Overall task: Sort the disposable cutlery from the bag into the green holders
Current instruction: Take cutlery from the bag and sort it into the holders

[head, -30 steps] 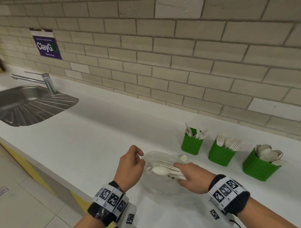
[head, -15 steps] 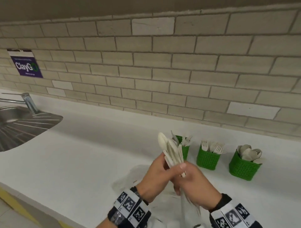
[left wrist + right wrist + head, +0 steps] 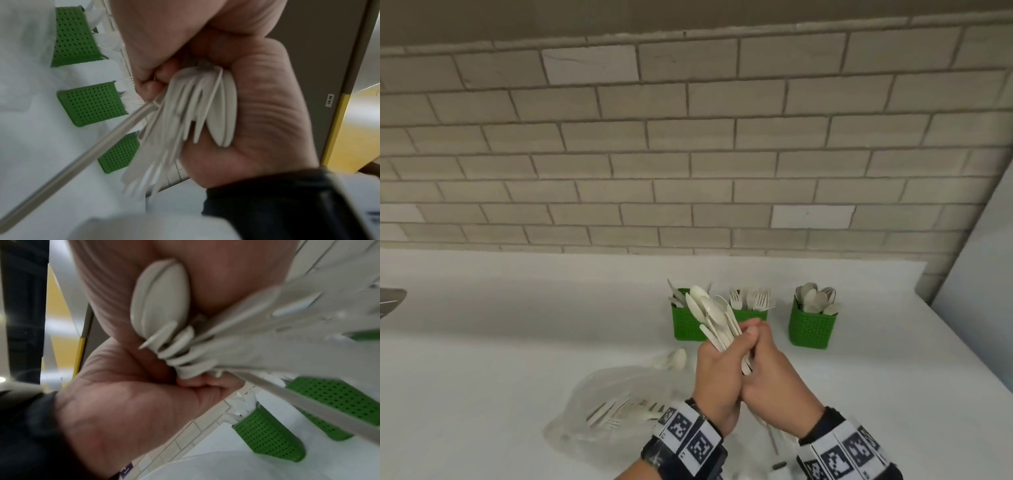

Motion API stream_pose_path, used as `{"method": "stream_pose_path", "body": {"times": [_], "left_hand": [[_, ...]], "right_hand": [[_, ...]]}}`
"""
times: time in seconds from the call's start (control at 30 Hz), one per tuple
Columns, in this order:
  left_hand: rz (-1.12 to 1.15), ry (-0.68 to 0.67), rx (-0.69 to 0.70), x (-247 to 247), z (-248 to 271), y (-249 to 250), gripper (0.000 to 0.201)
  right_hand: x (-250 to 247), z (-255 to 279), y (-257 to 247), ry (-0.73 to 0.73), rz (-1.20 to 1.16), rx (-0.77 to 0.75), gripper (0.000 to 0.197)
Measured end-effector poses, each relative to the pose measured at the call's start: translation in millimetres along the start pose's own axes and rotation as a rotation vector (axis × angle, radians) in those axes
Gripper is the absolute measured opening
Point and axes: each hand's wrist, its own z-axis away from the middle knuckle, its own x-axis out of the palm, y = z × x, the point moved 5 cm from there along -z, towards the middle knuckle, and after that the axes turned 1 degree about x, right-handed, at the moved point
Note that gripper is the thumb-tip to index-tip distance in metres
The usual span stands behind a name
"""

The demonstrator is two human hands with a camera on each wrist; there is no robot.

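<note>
Both my hands clasp one bundle of white disposable cutlery [image 3: 710, 315], spoon bowls pointing up, above the white counter [image 3: 517, 342]. My left hand [image 3: 722, 359] wraps it from the left and my right hand [image 3: 768, 359] from the right. The wrist views show the bundle [image 3: 197, 113] [image 3: 180, 344] packed between the palms, with fork tines and a long handle sticking out. Behind stand three green holders: the left one [image 3: 685, 323] with knives, the middle one [image 3: 751, 313] with forks, partly hidden by the bundle, and the right one [image 3: 810, 327] with spoons. The clear bag [image 3: 619, 404] lies left of my wrists with cutlery inside.
A loose spoon [image 3: 677, 359] lies on the counter between the bag and the left holder. The tiled wall [image 3: 688, 154] runs behind the holders. A grey panel [image 3: 983, 274] closes the counter's right end. The sink's edge [image 3: 390, 301] shows at far left.
The bundle has come out of the bag and up off the counter. My left hand left the bag's mouth and joined my right hand on the bundle. The view has swung right.
</note>
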Motion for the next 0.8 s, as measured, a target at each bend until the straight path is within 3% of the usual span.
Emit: {"method": "stream_pose_path", "body": {"times": [0.13, 0.33, 0.57, 0.67, 0.8], "left_hand": [[0.032, 0.093, -0.027, -0.3, -1.9, -9.5, 0.012], [0.179, 0.057, -0.081, -2.7, -8.4, -0.8, 0.014], [0.405, 0.063, -0.138, -8.8, -18.0, -3.2, 0.016], [0.433, 0.127, -0.148, -15.1, -22.5, -9.4, 0.014], [0.453, 0.134, -0.209, -18.8, -24.4, -11.4, 0.021]], "right_hand": [[-4.4, 1.3, 6.5, -0.051, -0.056, 0.001, 0.054], [-6.2, 2.5, -6.8, -0.19, -0.107, -0.069, 0.047], [-3.3, -0.4, -9.4, -0.084, -0.23, -0.052, 0.002], [-2.7, -6.0, 2.7, -0.023, -0.25, 0.022, 0.02], [-0.6, -10.9, 19.7, -0.098, -0.343, 0.11, 0.042]]}}
